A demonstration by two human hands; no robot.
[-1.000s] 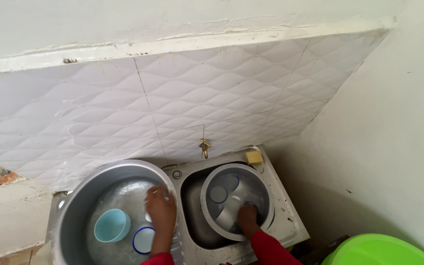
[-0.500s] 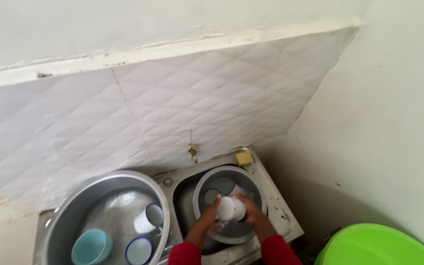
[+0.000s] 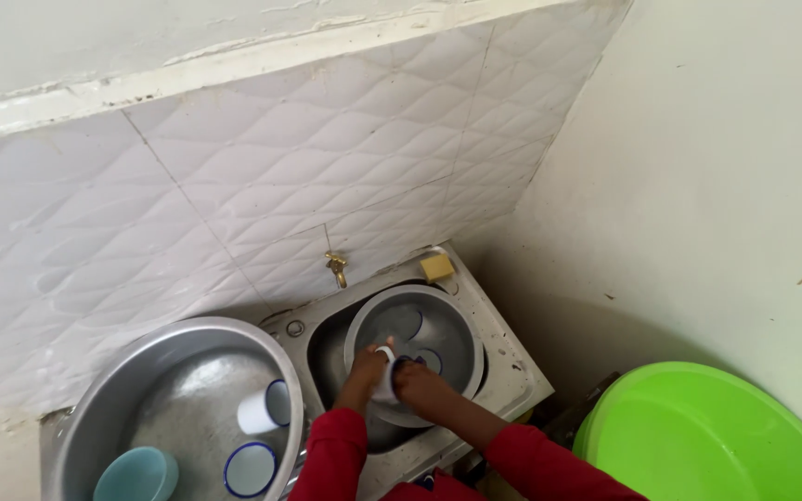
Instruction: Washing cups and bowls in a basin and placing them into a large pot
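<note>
Both my hands meet over a metal bowl point(image 3: 452, 320) that sits inside the steel sink point(image 3: 503, 362). My left hand point(image 3: 364, 371) grips a white enamel mug point(image 3: 385, 373) with a handle. My right hand point(image 3: 422, 388) presses against the same mug from the right. Red sleeves cover both my forearms. Other round dishes with blue rims lie in the bottom of that bowl point(image 3: 408, 325).
A large metal basin point(image 3: 141, 371) to the left holds a white mug point(image 3: 262, 410), a white blue-rimmed cup point(image 3: 251, 467) and a teal bowl point(image 3: 136, 475). A brass tap point(image 3: 336, 269) juts from the tiled wall. A yellow sponge point(image 3: 437, 267) lies on the sink's corner. A green tub point(image 3: 712, 436) stands at right.
My left hand left the big basin and joined my right hand at the sink bowl. Both now hold the white mug, lifted from the bowl. The view shifted left.
</note>
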